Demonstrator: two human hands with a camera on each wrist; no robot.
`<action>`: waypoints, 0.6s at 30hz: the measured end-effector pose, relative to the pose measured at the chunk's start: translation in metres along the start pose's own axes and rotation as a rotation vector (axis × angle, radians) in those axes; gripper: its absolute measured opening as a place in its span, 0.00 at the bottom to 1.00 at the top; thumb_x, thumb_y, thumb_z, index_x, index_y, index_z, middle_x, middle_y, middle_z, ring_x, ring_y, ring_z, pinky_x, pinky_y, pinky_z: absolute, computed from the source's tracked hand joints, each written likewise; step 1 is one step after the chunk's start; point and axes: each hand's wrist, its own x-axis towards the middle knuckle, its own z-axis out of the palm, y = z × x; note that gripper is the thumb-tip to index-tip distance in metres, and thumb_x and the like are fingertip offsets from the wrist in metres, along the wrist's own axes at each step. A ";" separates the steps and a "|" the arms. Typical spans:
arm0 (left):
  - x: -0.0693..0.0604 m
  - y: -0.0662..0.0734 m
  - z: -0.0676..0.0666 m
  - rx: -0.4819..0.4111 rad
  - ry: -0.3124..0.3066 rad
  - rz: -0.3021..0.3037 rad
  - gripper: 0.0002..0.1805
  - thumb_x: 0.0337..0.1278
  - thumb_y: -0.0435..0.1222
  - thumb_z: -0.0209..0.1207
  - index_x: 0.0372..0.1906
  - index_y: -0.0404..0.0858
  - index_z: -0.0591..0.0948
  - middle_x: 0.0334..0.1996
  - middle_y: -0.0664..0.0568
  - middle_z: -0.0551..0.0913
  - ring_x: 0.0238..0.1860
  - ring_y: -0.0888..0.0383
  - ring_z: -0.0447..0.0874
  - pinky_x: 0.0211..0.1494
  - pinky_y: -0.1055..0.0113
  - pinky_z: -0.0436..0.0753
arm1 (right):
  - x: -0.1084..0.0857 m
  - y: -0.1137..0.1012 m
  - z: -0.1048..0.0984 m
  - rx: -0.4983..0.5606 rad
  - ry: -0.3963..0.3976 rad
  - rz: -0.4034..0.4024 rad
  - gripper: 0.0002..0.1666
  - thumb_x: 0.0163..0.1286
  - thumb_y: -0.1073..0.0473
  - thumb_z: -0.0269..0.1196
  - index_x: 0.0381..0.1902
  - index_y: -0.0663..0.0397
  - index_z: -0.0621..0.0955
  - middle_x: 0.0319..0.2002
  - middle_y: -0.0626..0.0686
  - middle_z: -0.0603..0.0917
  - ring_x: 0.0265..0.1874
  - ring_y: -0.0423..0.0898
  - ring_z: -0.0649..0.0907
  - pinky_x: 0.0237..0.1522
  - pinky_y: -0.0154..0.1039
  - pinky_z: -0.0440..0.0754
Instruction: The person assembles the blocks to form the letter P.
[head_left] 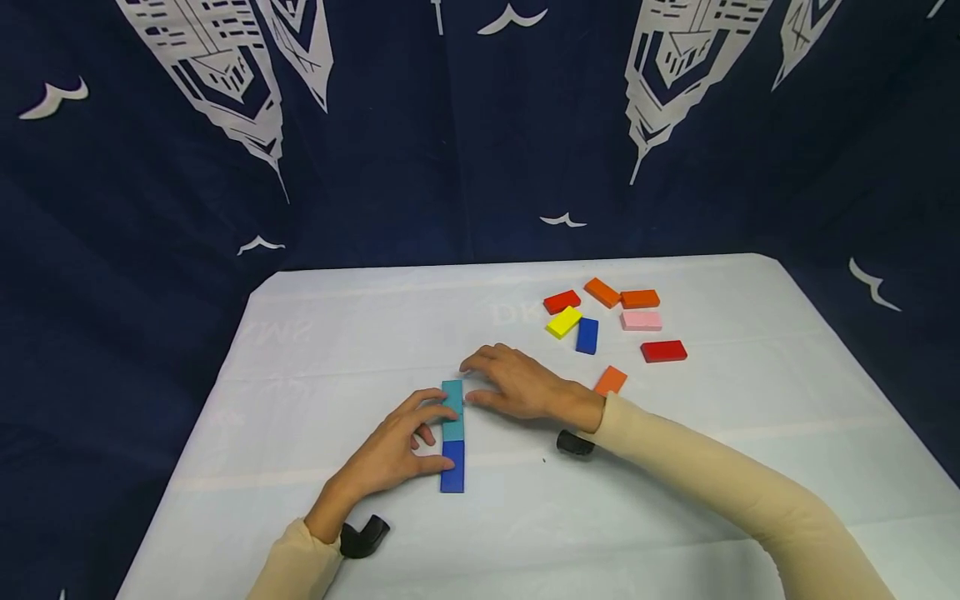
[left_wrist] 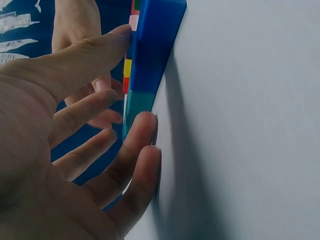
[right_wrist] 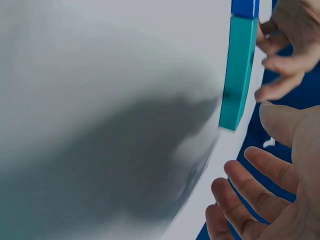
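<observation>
A teal block [head_left: 453,429] and a blue block [head_left: 452,482] lie end to end in a straight line on the table, the teal one farther away. My left hand [head_left: 393,446] is at their left side, thumb at the blue block and fingertips over the teal one, fingers loosely bent and spread. Just right of the teal block's far end, my right hand [head_left: 525,383] hovers with nothing in its fingers. The right wrist view shows a gap between those fingers and the teal block [right_wrist: 237,65]. In the left wrist view, the blue block [left_wrist: 160,45] stands nearest the thumb.
Loose blocks lie at the back right: a yellow block [head_left: 564,322], a second blue block [head_left: 587,336], a pink block [head_left: 641,321], two red ones and several orange ones. One orange block [head_left: 611,380] is partly behind my right wrist. A dark patterned curtain [head_left: 450,167] hangs behind the white table [head_left: 337,333].
</observation>
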 end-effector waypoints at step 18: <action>0.000 0.002 0.002 0.024 -0.013 -0.006 0.32 0.51 0.43 0.75 0.62 0.42 0.80 0.74 0.45 0.66 0.38 0.61 0.78 0.41 0.70 0.77 | -0.037 0.057 -0.037 0.099 0.160 0.144 0.27 0.68 0.49 0.67 0.59 0.58 0.80 0.57 0.55 0.82 0.56 0.56 0.79 0.63 0.55 0.75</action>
